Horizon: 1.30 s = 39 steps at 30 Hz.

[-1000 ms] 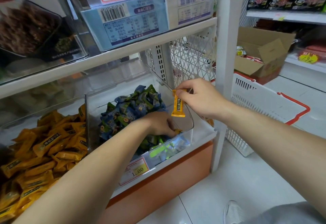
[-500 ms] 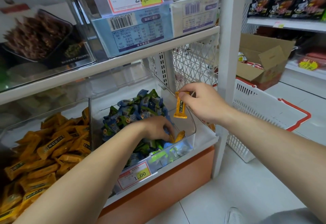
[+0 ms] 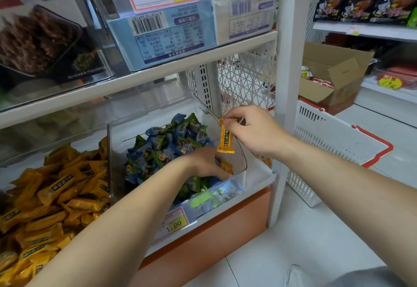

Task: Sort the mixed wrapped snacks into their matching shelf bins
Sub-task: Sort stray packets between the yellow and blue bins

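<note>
**Second stray bar surfaced**

Against a second ago, the left hand [image 3: 203,162] had bared a second orange bar [image 3: 226,166] among glossy blue-green candies [image 3: 167,144] in the clear plastic bin [image 3: 243,162], fingers curled round it. The right hand [image 3: 255,131] pinched the flat, crimped first orange bar [image 3: 226,138] upright over the rim.

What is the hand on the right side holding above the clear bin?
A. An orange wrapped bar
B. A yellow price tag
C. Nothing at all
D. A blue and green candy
A: the right hand pinches an orange wrapped bar by its top end, so that it hangs over the clear bin of blue and green candies.
</note>
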Each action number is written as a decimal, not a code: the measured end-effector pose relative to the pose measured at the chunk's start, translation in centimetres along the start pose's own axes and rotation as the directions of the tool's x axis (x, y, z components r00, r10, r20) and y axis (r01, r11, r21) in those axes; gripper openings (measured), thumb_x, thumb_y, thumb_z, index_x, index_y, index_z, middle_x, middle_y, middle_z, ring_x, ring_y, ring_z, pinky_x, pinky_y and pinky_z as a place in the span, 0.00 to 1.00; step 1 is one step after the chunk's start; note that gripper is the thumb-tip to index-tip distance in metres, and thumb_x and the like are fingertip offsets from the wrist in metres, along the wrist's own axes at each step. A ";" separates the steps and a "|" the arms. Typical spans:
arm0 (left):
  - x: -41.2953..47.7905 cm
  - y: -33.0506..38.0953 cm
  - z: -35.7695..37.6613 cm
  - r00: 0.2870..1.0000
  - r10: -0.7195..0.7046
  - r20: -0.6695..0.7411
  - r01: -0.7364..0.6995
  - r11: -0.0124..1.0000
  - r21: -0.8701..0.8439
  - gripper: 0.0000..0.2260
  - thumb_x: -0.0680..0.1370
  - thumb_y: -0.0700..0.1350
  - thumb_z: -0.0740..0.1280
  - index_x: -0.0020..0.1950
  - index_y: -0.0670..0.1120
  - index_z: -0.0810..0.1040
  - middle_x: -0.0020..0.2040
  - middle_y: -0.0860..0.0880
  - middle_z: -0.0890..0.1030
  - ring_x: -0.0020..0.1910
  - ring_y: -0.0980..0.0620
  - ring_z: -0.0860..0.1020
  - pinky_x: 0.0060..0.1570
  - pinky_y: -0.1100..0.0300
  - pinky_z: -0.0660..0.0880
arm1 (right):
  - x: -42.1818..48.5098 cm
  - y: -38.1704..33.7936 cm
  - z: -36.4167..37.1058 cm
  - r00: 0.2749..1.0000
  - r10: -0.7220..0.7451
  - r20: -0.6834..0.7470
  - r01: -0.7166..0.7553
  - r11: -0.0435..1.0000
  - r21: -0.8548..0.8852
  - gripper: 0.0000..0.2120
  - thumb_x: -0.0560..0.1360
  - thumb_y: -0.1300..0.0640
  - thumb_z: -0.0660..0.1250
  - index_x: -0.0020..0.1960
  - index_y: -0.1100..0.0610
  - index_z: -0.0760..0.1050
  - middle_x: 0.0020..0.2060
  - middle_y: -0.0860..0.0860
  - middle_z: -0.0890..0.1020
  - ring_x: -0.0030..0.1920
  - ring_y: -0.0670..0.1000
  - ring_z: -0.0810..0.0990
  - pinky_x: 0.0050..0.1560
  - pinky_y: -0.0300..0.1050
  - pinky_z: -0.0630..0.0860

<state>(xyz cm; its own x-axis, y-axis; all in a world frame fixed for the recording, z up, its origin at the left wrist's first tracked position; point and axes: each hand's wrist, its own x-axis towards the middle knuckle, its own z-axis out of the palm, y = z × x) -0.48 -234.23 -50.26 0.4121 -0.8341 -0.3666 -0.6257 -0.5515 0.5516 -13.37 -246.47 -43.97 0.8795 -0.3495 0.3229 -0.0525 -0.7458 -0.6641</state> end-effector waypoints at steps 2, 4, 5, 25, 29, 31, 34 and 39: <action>0.1 0.1 0.1 1.000 -0.002 0.002 0.002 0.998 0.065 0.12 0.70 0.50 0.77 0.51 0.49 0.82 0.49 0.52 0.83 0.49 0.51 0.80 0.53 0.55 0.77 | 0.1 0.0 0.0 1.000 0.002 -0.005 -0.002 1.000 -0.007 0.12 0.80 0.51 0.61 0.58 0.51 0.82 0.47 0.42 0.79 0.49 0.43 0.75 0.42 0.24 0.61; -0.1 0.2 0.2 1.000 -0.001 -0.027 0.002 1.000 0.031 0.13 0.69 0.47 0.78 0.52 0.48 0.83 0.49 0.51 0.84 0.49 0.51 0.80 0.55 0.53 0.78 | 0.1 0.0 0.0 1.000 -0.002 -0.009 0.002 1.000 -0.012 0.12 0.81 0.51 0.61 0.58 0.51 0.82 0.46 0.42 0.80 0.48 0.43 0.75 0.41 0.22 0.61; -0.2 0.1 0.1 0.999 -0.007 -0.050 0.006 1.000 -0.017 0.15 0.68 0.47 0.79 0.53 0.48 0.83 0.49 0.51 0.84 0.50 0.52 0.81 0.56 0.54 0.78 | 0.0 -0.1 0.0 1.000 -0.007 -0.012 0.007 1.000 -0.010 0.12 0.81 0.51 0.62 0.58 0.51 0.82 0.46 0.42 0.80 0.46 0.42 0.75 0.40 0.22 0.61; -11.0 0.9 -4.0 0.796 -0.114 -0.594 -0.416 0.609 -0.675 0.07 0.79 0.41 0.69 0.56 0.50 0.78 0.50 0.45 0.84 0.46 0.41 0.84 0.42 0.47 0.82 | 0.5 -5.8 3.0 0.988 0.149 -0.037 -0.103 0.827 0.553 0.05 0.78 0.56 0.69 0.43 0.53 0.79 0.28 0.51 0.80 0.26 0.51 0.76 0.21 0.39 0.70; -14.2 -0.2 -4.7 0.793 -0.187 -0.580 -0.394 0.568 -0.723 0.12 0.81 0.41 0.64 0.48 0.58 0.82 0.41 0.52 0.84 0.38 0.51 0.84 0.33 0.57 0.79 | 0.5 -8.7 5.6 0.989 0.150 0.008 -0.120 0.760 0.639 0.06 0.77 0.54 0.69 0.45 0.56 0.77 0.24 0.52 0.77 0.23 0.52 0.73 0.22 0.40 0.71; -16.2 -0.9 -5.0 0.792 -0.206 -0.575 -0.382 0.566 -0.730 0.09 0.81 0.46 0.65 0.48 0.58 0.82 0.41 0.53 0.84 0.39 0.53 0.84 0.33 0.57 0.79 | 0.2 -10.3 6.9 0.990 0.135 0.031 -0.120 0.729 0.674 0.08 0.77 0.54 0.69 0.46 0.60 0.77 0.25 0.53 0.78 0.24 0.52 0.75 0.23 0.42 0.73; -19.1 -1.9 -4.9 0.785 -0.171 -0.595 -0.366 0.648 -0.668 0.12 0.74 0.55 0.73 0.55 0.56 0.78 0.45 0.56 0.85 0.44 0.56 0.84 0.35 0.61 0.79 | -0.2 -12.8 8.6 0.987 0.121 0.101 -0.155 0.639 0.754 0.08 0.76 0.57 0.71 0.46 0.63 0.77 0.30 0.54 0.81 0.29 0.49 0.80 0.28 0.41 0.77; -23.1 -4.4 -5.0 0.648 -0.210 -0.733 -0.288 0.823 -0.490 0.17 0.71 0.48 0.78 0.55 0.57 0.76 0.46 0.53 0.82 0.40 0.59 0.82 0.32 0.66 0.76 | -0.8 -15.9 10.8 0.956 0.024 0.292 -0.265 0.496 0.827 0.05 0.78 0.60 0.69 0.47 0.61 0.80 0.38 0.54 0.85 0.38 0.50 0.84 0.35 0.41 0.80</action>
<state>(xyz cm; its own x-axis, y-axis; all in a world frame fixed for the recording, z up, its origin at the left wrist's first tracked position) -3.94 -212.49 -40.51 0.8833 -0.4259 0.1957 -0.3087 -0.2143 0.9267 -8.13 -228.19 -40.93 0.9777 -0.1868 0.0958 0.1319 0.1913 -0.9726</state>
